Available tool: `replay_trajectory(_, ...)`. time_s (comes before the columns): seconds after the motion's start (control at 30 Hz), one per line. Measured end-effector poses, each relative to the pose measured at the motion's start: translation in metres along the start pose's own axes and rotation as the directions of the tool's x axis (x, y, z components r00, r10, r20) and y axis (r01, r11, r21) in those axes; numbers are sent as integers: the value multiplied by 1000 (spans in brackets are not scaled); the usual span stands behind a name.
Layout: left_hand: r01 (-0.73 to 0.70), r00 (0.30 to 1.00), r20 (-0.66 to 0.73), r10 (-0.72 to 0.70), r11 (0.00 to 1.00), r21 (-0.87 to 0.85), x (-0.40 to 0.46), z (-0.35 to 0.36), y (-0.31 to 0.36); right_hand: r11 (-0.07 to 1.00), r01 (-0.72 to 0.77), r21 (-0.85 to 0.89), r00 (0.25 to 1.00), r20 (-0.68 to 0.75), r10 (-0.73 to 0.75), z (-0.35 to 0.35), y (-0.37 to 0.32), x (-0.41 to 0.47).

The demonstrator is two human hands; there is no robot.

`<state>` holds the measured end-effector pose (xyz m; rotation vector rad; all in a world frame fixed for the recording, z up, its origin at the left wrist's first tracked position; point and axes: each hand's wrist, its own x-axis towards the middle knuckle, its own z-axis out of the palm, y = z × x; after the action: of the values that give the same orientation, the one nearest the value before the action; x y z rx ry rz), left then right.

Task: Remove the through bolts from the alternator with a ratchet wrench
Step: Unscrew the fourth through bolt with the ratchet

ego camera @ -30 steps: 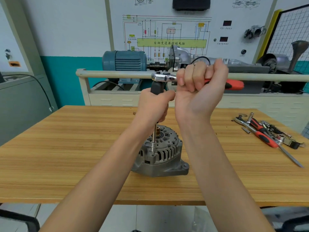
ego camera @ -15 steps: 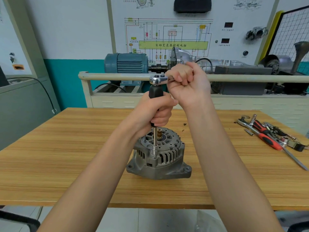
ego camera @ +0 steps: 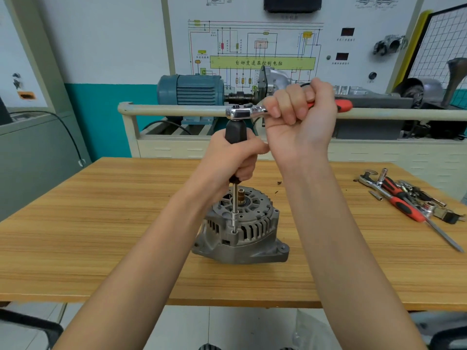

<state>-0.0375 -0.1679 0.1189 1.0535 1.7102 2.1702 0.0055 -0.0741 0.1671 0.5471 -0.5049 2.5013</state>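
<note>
Head view: ratchet stacked upright over a bolt at the alternator's near rim.

The grey cast-metal alternator (ego camera: 242, 228) sits on the wooden table (ego camera: 101, 236). A slim steel extension shaft (ego camera: 235, 208) rises straight from its near edge to the chrome ratchet wrench with red handle (ego camera: 252, 112), whose handle runs out rightward, level. The left hand (ego camera: 235, 160) is clenched around the black grip below the head; the right hand (ego camera: 300, 117) is fisted around the handle, so it looks set to make the swing.

A wooden table (ego camera: 101, 236) carries the alternator (ego camera: 242, 231) at centre and scattered hand tools (ego camera: 409, 200) at right.
</note>
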Motion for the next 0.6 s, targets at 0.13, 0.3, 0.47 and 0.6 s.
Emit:
replay_trajectory(0.13, -17, 978, 205, 25, 999, -42, -3, -7, 4, 903, -385, 189, 920, -4, 392, -6, -1, 23)
replay_trajectory(0.3, 85, 965, 253, -69, 995, -51, -1, -5, 6, 812, -508, 286, 850, 15, 527, -13, 3, 35)
replay_trajectory(0.47, 60, 998, -31, -59, 998, 19, 0, 5, 3, 933, -278, 228, 954, -49, 296, -9, 1, 27)
replay_trajectory(0.6, 25, 965, -261, -4, 997, 76, 1, 16, -1, 996, -21, 87, 997, -67, 27, -4, 0, 8)
